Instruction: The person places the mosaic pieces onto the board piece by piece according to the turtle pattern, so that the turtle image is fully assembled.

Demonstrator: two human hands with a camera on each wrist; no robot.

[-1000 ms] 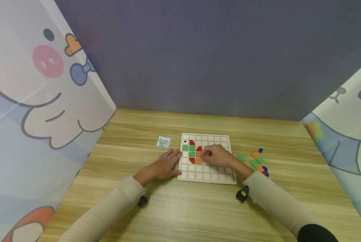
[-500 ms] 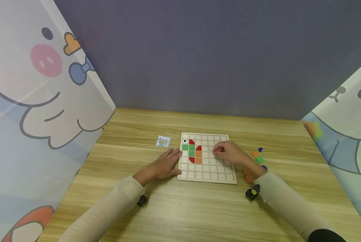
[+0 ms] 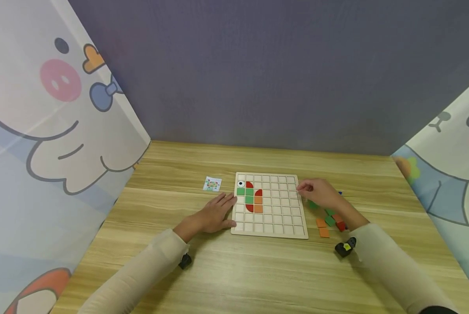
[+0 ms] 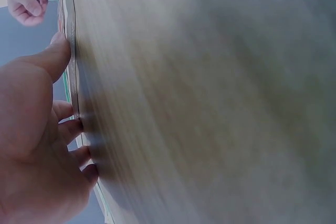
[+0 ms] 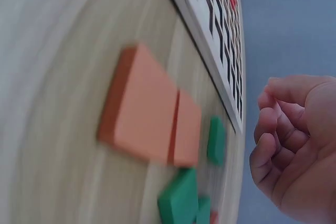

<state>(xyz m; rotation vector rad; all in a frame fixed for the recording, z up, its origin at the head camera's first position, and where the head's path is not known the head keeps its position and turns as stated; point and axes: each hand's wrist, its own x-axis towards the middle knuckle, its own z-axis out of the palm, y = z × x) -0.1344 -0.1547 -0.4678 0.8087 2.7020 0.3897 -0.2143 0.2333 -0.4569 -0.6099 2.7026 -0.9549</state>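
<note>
A square wooden grid board (image 3: 281, 207) lies on the table. On its left part sit a white eye tile (image 3: 241, 184), green square tiles (image 3: 249, 199), red quarter-round tiles (image 3: 249, 208) and orange square tiles (image 3: 258, 209). My left hand (image 3: 215, 213) rests at the board's left edge, its fingers and thumb touching the rim. Past the board's right edge, my right hand (image 3: 316, 192) is raised over the table with loosely curled fingers. No tile shows between these fingers in the right wrist view, where the hand (image 5: 299, 140) appears beside the board.
Loose tiles lie right of the board, partly hidden by my right hand and forearm: two orange squares (image 3: 323, 233), several green ones (image 3: 330, 221) and a red one (image 3: 340, 226). A small printed picture card (image 3: 212, 184) lies left of the board. Printed curtains and a dark grey panel (image 3: 265, 78) enclose the table.
My right hand has moved right, from beside the orange tiles on the board to past its right edge. The left hand and the tiles on the board stay as they were.
</note>
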